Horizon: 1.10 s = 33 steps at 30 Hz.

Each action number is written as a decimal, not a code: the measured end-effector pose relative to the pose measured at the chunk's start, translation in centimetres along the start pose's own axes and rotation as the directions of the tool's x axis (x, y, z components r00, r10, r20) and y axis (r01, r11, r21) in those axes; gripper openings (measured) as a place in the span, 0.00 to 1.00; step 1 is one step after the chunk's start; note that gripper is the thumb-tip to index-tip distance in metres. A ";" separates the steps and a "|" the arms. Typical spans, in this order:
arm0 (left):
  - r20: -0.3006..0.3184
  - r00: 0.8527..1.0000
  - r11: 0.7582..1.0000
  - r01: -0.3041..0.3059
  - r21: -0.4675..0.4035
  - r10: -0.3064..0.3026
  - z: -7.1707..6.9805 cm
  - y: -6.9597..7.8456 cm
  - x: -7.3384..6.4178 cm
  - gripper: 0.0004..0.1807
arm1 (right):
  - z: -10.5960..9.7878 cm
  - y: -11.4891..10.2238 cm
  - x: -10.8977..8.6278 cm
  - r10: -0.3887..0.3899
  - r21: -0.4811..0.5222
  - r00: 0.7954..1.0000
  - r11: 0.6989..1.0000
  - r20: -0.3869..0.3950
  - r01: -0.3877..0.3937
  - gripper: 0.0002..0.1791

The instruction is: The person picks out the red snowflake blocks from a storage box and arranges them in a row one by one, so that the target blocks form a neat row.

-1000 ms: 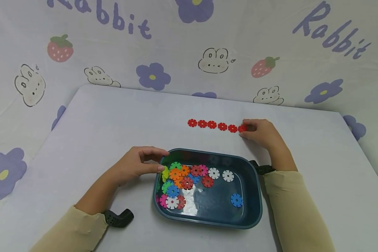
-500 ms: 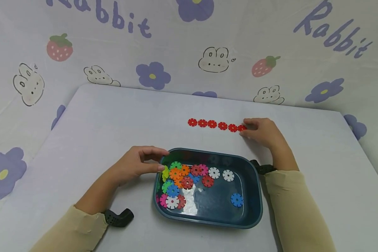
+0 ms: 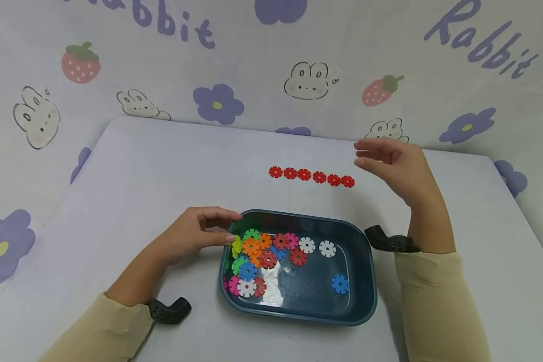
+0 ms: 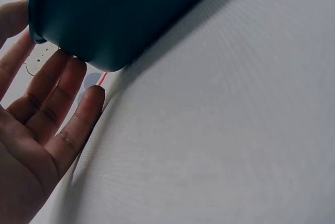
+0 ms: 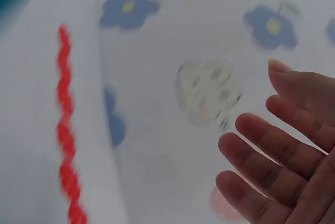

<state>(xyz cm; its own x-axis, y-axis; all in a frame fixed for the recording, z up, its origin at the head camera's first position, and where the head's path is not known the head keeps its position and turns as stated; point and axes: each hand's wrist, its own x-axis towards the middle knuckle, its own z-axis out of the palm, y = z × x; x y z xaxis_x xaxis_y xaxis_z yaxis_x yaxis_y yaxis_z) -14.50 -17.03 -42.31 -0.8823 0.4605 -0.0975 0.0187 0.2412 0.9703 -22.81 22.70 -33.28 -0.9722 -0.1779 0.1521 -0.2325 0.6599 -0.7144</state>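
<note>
In the head view my left hand (image 3: 194, 229) rests at the left rim of a dark teal plastic tray (image 3: 298, 315), thumb and forefinger tips at the edge. Its other fingers extend loosely beside the tray's outer wall (image 4: 120, 20) in the left wrist view. Behind the tray, a row of several red notched discs (image 3: 304, 174) lies on the white table, edges meeting. My right hand (image 3: 395, 166) is raised to the right of the row, holding nothing, its fingers relaxed and apart. Its wrist view also catches the blurred red row (image 5: 65, 135).
Inside the tray, several colored notched discs (image 3: 251, 246) pile at the left, with white discs (image 3: 328, 249) at the back and a lone blue disc (image 3: 340, 284) at the right. Behind the table hangs a printed cloth (image 3: 249, 55) with flowers and rabbits.
My right hand has let go of the rightmost red disc and moved up and to the right, away from the row. My left hand has stayed at the tray.
</note>
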 end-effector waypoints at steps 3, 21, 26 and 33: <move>-0.004 1.000 1.000 -0.007 0.005 0.007 -0.2 0.1 -0.1 0.22 | 0.3 -3.0 -0.9 -0.187 0.067 0.982 0.980 0.015 0.185 0.20; 0.011 1.000 1.000 -0.005 0.013 0.005 0.0 -0.3 0.1 0.23 | 8.3 -8.6 -3.9 -0.073 -0.138 0.717 0.963 0.693 0.232 0.23; 0.008 1.000 1.000 -0.006 0.021 0.006 0.0 -0.3 0.1 0.23 | 9.8 -8.4 -4.2 0.052 -0.262 0.680 0.942 0.732 0.210 0.20; -0.001 1.000 0.999 -0.003 0.036 0.003 -0.1 -0.3 0.1 0.23 | 11.3 -8.7 -4.4 0.160 -0.445 0.697 0.860 0.699 0.249 0.12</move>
<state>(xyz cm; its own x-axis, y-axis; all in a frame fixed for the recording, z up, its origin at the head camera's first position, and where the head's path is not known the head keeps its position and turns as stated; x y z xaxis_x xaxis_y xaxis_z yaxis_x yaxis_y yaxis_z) -14.66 -17.16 -42.59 -0.8825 0.4608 -0.0943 0.0384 0.2703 0.9620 -16.20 9.51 -35.50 -0.6957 -0.5291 -0.4859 -0.4544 0.8480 -0.2729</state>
